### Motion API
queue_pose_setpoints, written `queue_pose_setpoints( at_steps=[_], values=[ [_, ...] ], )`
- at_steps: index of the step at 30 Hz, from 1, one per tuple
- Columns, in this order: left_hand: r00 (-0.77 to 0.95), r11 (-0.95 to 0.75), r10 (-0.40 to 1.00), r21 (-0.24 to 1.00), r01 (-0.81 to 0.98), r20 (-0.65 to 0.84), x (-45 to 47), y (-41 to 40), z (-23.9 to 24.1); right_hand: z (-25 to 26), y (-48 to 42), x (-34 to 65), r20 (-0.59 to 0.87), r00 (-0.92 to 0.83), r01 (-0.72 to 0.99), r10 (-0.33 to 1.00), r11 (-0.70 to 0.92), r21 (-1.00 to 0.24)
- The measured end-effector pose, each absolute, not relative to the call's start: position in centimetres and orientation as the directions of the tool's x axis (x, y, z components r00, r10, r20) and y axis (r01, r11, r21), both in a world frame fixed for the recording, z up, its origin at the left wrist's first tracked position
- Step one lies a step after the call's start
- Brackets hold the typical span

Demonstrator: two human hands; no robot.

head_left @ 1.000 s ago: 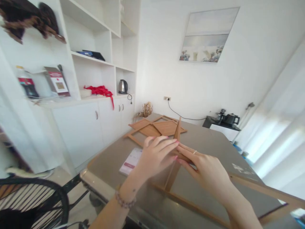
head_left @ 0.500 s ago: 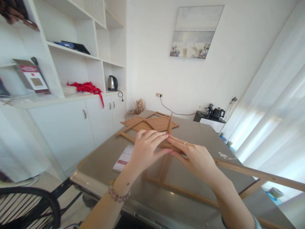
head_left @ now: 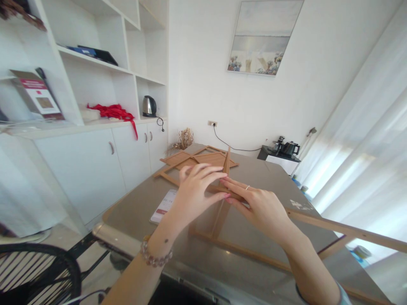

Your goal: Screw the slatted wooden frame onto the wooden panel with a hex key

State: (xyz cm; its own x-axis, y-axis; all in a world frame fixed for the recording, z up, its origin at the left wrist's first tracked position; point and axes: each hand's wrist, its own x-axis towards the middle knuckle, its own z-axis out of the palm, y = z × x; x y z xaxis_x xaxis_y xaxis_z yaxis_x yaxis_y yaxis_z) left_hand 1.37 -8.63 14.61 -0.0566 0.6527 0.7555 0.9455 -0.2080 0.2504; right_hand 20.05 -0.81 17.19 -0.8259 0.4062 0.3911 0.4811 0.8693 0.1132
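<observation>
My left hand (head_left: 190, 192) and my right hand (head_left: 259, 207) meet over a joint of a thin wooden frame (head_left: 241, 250) that lies on the grey table (head_left: 133, 212). Fingers of both hands are stretched out and pressed against a wooden slat (head_left: 226, 163) that stands up from the frame. My left fingertips overlap the right ones at the joint. A ring shows on my right hand, a bead bracelet on my left wrist. Whether the fingers pinch the slat is hidden.
More wooden panels and frames (head_left: 197, 160) lie at the table's far end. A phone (head_left: 163, 206) rests near the left edge. White cabinets with a kettle (head_left: 146, 106) and red cloth (head_left: 111, 112) stand left. A black wire chair (head_left: 34, 271) sits bottom left.
The view has swung left and down a little. Both hands stay together on the frame joint, with the fingers shifting only slightly.
</observation>
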Motion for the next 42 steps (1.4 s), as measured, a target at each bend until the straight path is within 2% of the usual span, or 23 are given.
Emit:
queue_pose_setpoints(
  at_steps=[2, 4, 6, 11, 16, 22, 31, 42],
  values=[
    [-0.164, -0.144, 0.523, 0.277, 0.950, 0.836, 1.3, -8.8, 12.5, 17.1, -0.8, 20.1, 0.395, -0.827, 0.478, 0.401, 0.871, 0.117],
    [-0.295, -0.137, 0.356, 0.361, 0.922, 0.887, 1.3, -9.0, 9.2, 17.1, -0.7, 20.1, 0.403, -0.826, 0.475, 0.394, 0.872, 0.121],
    [-0.372, -0.117, 0.299, 0.420, 0.900, 0.879, 1.5, -9.3, 5.1, 17.0, -0.6, 20.1, 0.408, -0.824, 0.478, 0.394, 0.869, 0.127],
    [-0.392, 0.106, 0.565, 0.408, 0.907, 0.726, 2.4, -10.2, -2.9, 17.1, -0.8, 20.1, 0.406, -0.815, 0.499, 0.412, 0.857, 0.131],
    [-0.375, 0.196, 0.730, 0.350, 0.916, 0.572, 3.0, -10.4, -4.4, 17.3, -1.0, 20.1, 0.412, -0.810, 0.512, 0.417, 0.846, 0.151],
    [-0.451, 0.244, 0.744, 0.429, 0.870, 0.492, 2.8, -10.1, -4.7, 17.3, -1.0, 20.0, 0.417, -0.811, 0.512, 0.410, 0.843, 0.165],
    [-0.455, 0.249, 0.773, 0.449, 0.858, 0.441, 2.6, -9.5, -4.5, 17.2, -0.9, 20.0, 0.418, -0.808, 0.513, 0.416, 0.845, 0.151],
    [-0.491, 0.199, 0.735, 0.544, 0.815, 0.467, 2.6, -9.1, -5.2, 17.3, -1.1, 20.0, 0.414, -0.807, 0.522, 0.421, 0.836, 0.168]
  ],
)
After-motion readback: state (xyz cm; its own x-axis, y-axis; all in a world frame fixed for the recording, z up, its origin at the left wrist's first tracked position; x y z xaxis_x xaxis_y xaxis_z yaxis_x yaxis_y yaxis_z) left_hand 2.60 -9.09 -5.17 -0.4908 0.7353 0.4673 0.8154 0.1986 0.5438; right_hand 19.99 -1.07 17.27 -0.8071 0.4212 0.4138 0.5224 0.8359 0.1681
